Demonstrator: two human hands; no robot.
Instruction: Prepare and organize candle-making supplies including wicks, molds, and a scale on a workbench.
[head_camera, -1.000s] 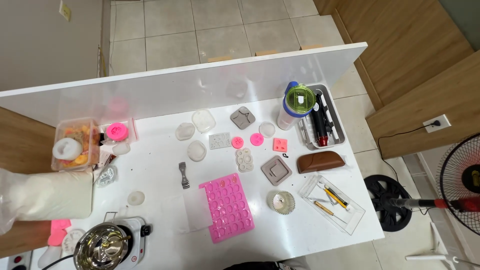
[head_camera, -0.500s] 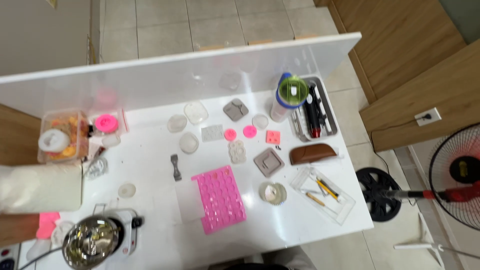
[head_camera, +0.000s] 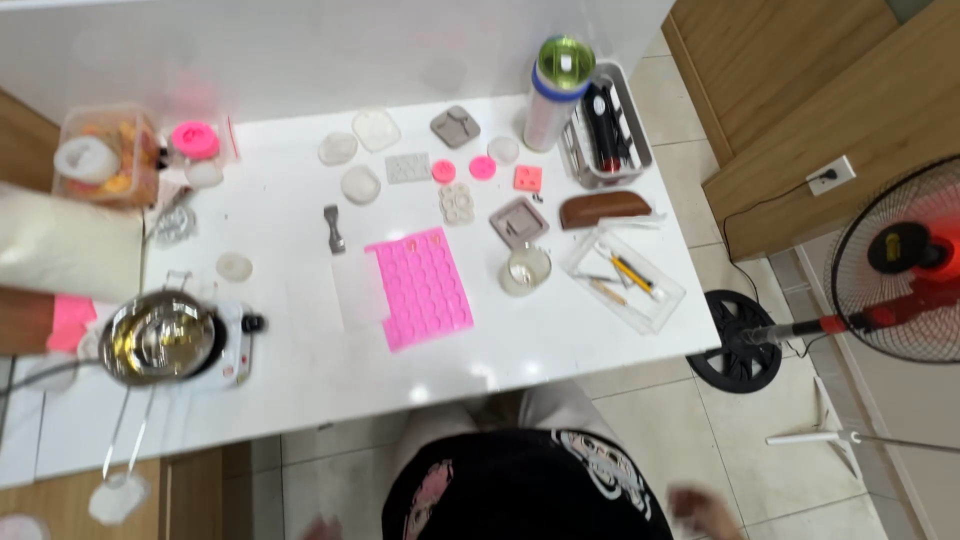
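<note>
Head view is looking straight down past my dark printed shirt (head_camera: 520, 490) onto a white table (head_camera: 300, 380). My hands are hanging low by my sides at the bottom edge, well clear of the table: the right hand (head_camera: 705, 512) is showing only as a blur and the left hand (head_camera: 325, 528) as a sliver, so I cannot tell how open either one is, and nothing is showing in them.

Nearest to me on the table, a pink silicone mould tray (head_camera: 420, 287) with rows of round cavities is lying flat, tilted slightly. Just beside its right edge a small clear cup (head_camera: 525, 270) is standing upright, and past that a clear tray of pens (head_camera: 625, 278) is sitting near the table's right edge. To the left, a shiny metal pot (head_camera: 160, 337) is resting on a small white hotplate (head_camera: 232, 350). Further back, small pink and grey moulds are lying scattered, with a green-lidded tumbler (head_camera: 555, 90) standing upright beside a grey tool tray (head_camera: 610, 135). A red floor fan (head_camera: 905, 250) is standing on the tiles to the right.
</note>
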